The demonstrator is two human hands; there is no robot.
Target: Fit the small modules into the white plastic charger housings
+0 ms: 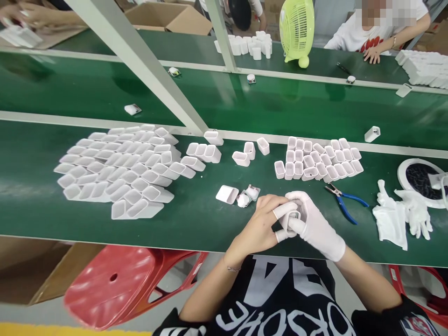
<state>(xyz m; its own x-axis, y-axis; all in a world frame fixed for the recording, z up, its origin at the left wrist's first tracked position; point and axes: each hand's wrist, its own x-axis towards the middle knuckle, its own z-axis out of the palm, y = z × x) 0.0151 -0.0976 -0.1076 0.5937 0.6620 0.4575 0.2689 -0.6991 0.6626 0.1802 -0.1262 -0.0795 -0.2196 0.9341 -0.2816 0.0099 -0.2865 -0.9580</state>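
Note:
My left hand (pixel 261 224), with white covers on some fingertips, is closed on one side of a small white plastic housing (pixel 291 223). From the other side my right hand (pixel 317 228), in a white glove, wraps round the same housing; fingers hide most of it. Just left of my hands a white housing (pixel 227 194) lies on its side, beside small white parts (pixel 244 199). Blue-handled pliers (pixel 345 203) rest on the green table to the right of my right hand, their jaws apart.
Open white housings stand packed at left (pixel 115 163) and at right (pixel 315 158). White gloves (pixel 392 214) lie near a round white-rimmed dish (pixel 420 182). A slanted metal post (pixel 140 60) meets the table's back rail. Beyond the green conveyor belt (pixel 224 100) stand a fan (pixel 297 32) and co-workers.

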